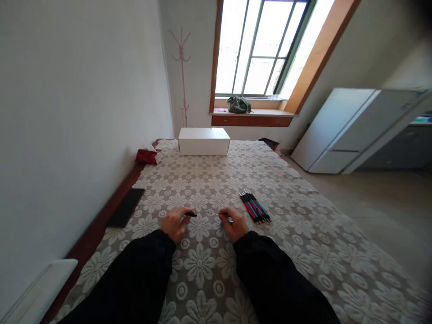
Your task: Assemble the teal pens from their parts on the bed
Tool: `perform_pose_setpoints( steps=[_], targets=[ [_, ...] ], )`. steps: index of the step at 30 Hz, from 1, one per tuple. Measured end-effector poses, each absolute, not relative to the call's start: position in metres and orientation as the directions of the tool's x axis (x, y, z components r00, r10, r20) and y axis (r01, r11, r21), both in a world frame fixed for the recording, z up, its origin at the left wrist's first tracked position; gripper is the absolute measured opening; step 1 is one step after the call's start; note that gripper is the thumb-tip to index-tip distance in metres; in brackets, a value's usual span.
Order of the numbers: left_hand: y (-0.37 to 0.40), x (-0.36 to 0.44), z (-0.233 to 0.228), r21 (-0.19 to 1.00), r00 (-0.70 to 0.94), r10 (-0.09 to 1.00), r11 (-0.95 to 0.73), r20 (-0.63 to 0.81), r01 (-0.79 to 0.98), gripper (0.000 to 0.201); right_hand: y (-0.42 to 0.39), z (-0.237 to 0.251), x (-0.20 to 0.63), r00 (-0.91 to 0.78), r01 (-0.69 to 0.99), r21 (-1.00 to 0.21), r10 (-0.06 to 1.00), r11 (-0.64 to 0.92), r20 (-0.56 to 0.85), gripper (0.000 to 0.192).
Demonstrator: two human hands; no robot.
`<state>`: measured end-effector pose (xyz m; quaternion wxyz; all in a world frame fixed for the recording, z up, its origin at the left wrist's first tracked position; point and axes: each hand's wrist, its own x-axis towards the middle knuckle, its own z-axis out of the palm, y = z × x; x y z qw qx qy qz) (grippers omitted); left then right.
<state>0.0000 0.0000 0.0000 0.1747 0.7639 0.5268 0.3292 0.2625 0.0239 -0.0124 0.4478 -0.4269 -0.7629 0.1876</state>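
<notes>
My left hand [174,223] pinches a small black cap [191,214] at its fingertips, and my right hand [235,223] is closed round a teal pen [225,221] w/ its thin tip pointing left toward the cap, the two just apart. Both hands rest on the lace tablecloth [202,265]; a bundle of pens [254,207] lies just right of my right hand, a white box [204,141] sits at the far end.

Both our arms in black sleeves, stretched fwd, forearms converging. Our left hand [175,223] low, palm down, fingers curled, thumb + index pinched together. Our right hand [235,224] likewise palm down, fingers curled in a pinch. Hands level w/ each other, near but apart, knuckles up, wrists straight.
</notes>
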Motion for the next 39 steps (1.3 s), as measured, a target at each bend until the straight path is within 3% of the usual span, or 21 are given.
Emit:
perform_pose_setpoints(
  steps=[7,39],
  targets=[
    [0.0001,0.0001,-0.0022,0.609,0.234,0.901,-0.421,0.365,0.672,0.017,0.0236,-0.0181,0.2611,-0.336,0.552,-0.538,0.76,0.637,0.556,0.015],
    [-0.0051,0.0061,0.0048,0.552,0.315,0.841,-0.531,0.44,0.643,0.016,0.0213,-0.0187,0.2594,-0.405,0.542,-0.528,0.754,0.654,0.517,0.01]
  ],
)
